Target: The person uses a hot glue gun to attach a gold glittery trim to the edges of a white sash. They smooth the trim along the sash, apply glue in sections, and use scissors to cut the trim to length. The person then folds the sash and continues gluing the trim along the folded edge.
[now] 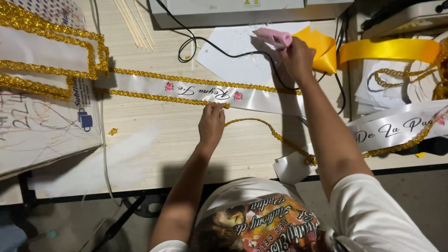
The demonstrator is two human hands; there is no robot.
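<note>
A white satin sash [261, 100] with script lettering and small pink roses lies across the wooden table [158, 135]. Gold glitter trim [154, 97] runs along its lower edge. My left hand [212, 123] presses that trim down onto the sash's lower edge with its fingertips. To the right of my fingers the loose trim [275, 135] curves away over the table. My right hand [296, 57] is farther back, closed around a pink glue gun [274, 37] over a white sheet of paper [242, 56]. The gun's black cord [205, 44] loops to the left.
More gold-edged white sash [46, 51] lies folded at the far left on a scribbled board [42, 130]. Yellow ribbon [387, 49], gold chain trim and a second lettered sash [396, 126] sit at the right. Thin sticks [135, 23] and a grey machine [242, 9] stand at the back.
</note>
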